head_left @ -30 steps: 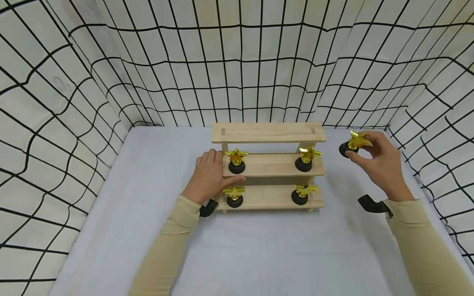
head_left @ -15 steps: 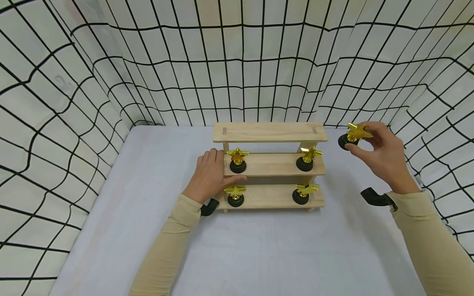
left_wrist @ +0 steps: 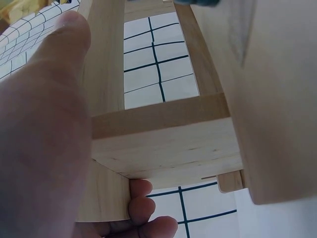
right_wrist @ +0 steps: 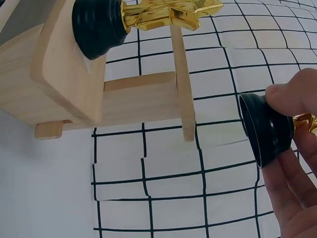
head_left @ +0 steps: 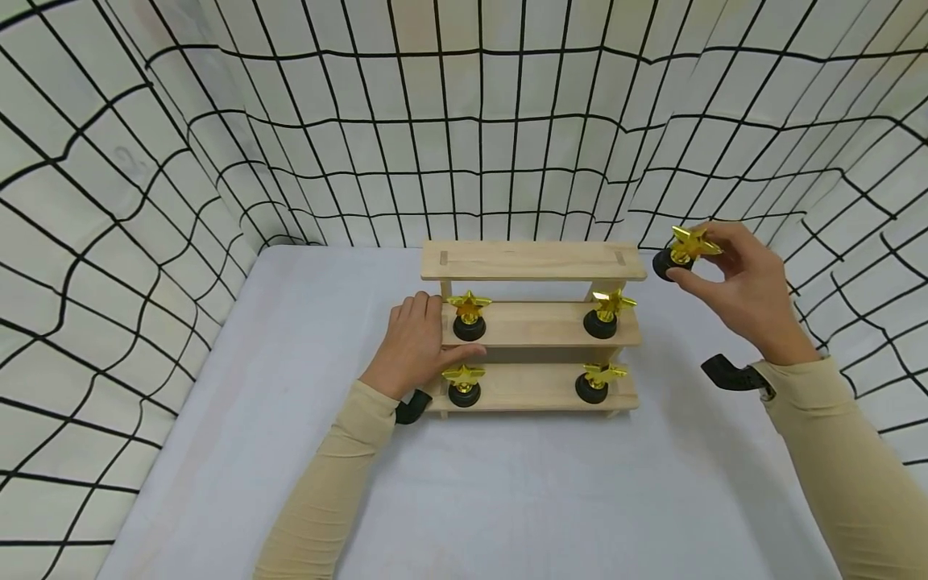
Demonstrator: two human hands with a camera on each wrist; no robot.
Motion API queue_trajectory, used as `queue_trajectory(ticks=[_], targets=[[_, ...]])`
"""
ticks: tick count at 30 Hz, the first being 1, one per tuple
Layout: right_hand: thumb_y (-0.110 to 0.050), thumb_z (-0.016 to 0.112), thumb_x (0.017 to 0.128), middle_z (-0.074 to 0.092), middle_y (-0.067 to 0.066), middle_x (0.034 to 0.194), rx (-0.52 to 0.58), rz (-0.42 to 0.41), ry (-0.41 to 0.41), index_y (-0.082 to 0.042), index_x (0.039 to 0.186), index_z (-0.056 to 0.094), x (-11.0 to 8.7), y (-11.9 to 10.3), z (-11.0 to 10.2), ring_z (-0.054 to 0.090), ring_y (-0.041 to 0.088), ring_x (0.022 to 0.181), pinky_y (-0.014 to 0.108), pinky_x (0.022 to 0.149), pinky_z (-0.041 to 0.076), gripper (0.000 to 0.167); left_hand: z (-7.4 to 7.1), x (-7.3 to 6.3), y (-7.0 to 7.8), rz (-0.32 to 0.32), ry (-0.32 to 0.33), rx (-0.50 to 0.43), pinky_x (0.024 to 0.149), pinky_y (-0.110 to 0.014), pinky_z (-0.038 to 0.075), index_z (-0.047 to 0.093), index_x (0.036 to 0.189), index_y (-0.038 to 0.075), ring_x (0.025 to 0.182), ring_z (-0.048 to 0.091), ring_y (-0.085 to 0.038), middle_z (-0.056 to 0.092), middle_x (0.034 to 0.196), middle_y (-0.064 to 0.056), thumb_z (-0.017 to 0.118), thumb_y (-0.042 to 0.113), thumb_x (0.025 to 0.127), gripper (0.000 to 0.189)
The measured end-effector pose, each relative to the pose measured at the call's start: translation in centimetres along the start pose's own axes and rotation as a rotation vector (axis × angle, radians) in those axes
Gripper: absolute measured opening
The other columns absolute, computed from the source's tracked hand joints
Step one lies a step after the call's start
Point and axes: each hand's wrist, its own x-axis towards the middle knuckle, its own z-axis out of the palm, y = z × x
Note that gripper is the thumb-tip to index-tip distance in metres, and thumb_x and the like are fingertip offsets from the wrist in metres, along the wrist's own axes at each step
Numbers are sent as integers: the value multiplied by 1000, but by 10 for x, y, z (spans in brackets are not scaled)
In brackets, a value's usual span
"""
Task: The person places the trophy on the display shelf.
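Observation:
A three-tier wooden shelf [head_left: 532, 324] stands on the white table. My left hand [head_left: 409, 342] grips its left end at the middle tier, thumb over the front; in the left wrist view the fingertips [left_wrist: 142, 208] curl behind the side board. My right hand [head_left: 750, 286] pinches a gold star trophy [head_left: 689, 244] with a black base, raised beyond the shelf's right end. In the right wrist view thumb and fingers hold its black base [right_wrist: 267, 130]. Star trophies stand at both ends of the middle tier [head_left: 470, 316] and of the bottom tier [head_left: 591, 385]. The top tier [head_left: 532, 260] is bare.
White walls with a black grid [head_left: 536, 121] enclose the table [head_left: 507, 491] at the back and both sides. Black wrist straps [head_left: 732, 375] show at both cuffs.
My right hand has lifted the trophy up and away toward the back, lately drifting a little left toward the shelf. The left hand keeps its grip on the shelf.

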Motion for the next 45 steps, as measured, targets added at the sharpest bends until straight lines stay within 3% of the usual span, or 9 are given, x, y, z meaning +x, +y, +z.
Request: queue_trajectory(ticks=[14, 27, 36, 45], targets=[[19, 80, 76, 57, -26, 124, 60, -99, -13, 3, 131, 59, 11, -15, 11, 60, -7, 113, 5, 102, 45, 61, -1, -2, 1, 6, 0, 13, 84, -41, 37, 53, 111, -1, 88, 47, -28, 50, 95, -11, 72, 75, 80, 84], [18, 80, 77, 56, -28, 122, 66, -120, -37, 4, 131, 57, 21, -27, 20, 60, -8, 113, 6, 102, 46, 60, -1, -2, 0, 19, 3, 37, 85, -41, 38, 53, 113, -1, 91, 48, -28, 51, 98, -12, 65, 81, 82, 89], [15, 80, 78, 57, -25, 123, 101, -128, -69, -5, 130, 60, 29, -34, 31, 61, -3, 119, 8, 103, 47, 59, -2, -2, -1, 24, 11, 32, 79, -38, 36, 53, 108, 0, 84, 46, -27, 49, 93, -11, 72, 76, 80, 83], [12, 81, 80, 59, -22, 120, 126, -134, -111, -2, 126, 60, 37, -37, 41, 63, -2, 116, 8, 101, 48, 53, -2, -2, 0, 10, 6, 9, 79, -38, 34, 53, 108, 0, 84, 46, -27, 50, 92, -10, 71, 76, 80, 83]])
